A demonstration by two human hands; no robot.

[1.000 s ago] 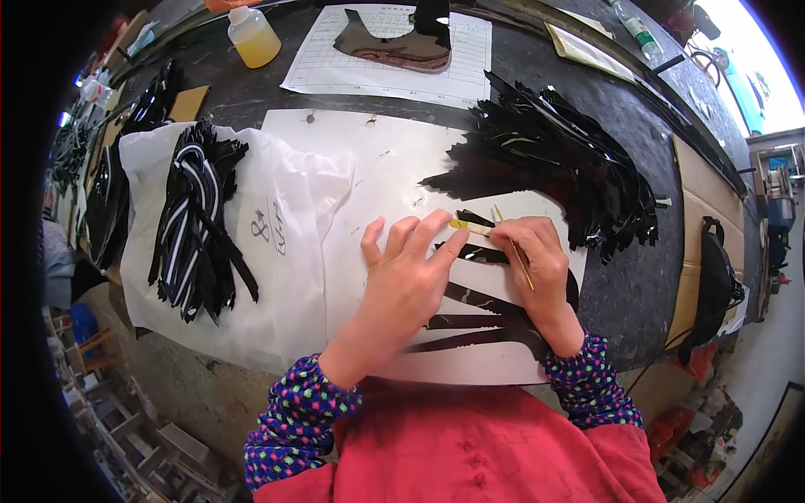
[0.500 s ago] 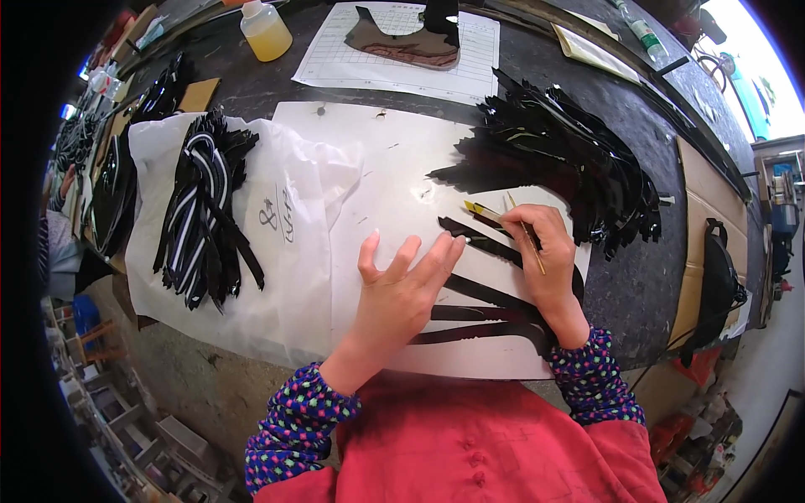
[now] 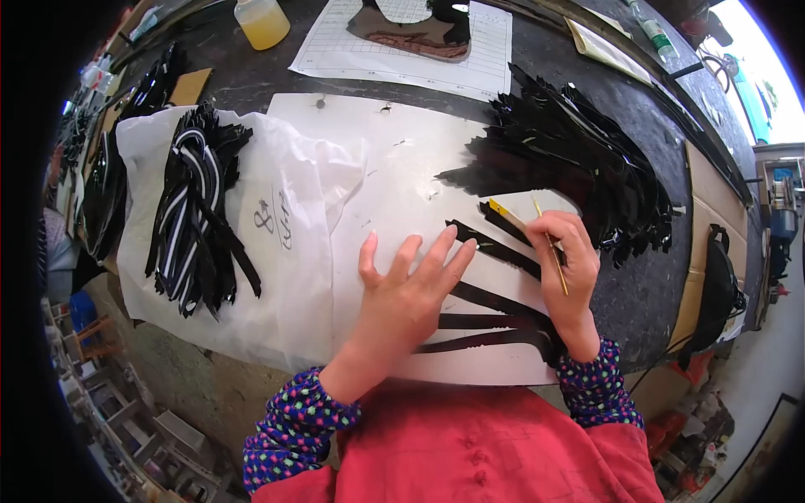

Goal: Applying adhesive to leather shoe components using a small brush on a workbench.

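My left hand (image 3: 402,293) lies over the white board (image 3: 394,176) with its fingers spread, index fingertip at the end of a black strip (image 3: 511,258). Closed in a pinch, my right hand (image 3: 572,264) holds a thin wooden stick (image 3: 558,267) and a yellow-tipped tool (image 3: 500,207) that looks like a brush. The tool's tip is above another black strip (image 3: 503,225). Several more dark strips (image 3: 482,322) fan out below, and their right ends meet under and beside my right wrist.
A thick bundle of glossy black strips (image 3: 570,168) lies at the right. At the left, a black-and-white bundle (image 3: 197,210) rests on a white plastic sheet (image 3: 293,168). Farther back are a bottle of yellow liquid (image 3: 264,25) and a dark cut piece on a printed sheet (image 3: 335,63).
My right hand has shifted slightly right and down with the stick and the yellow-tipped tool. The fingers of my left hand have spread wider. The whole view has shifted a little.
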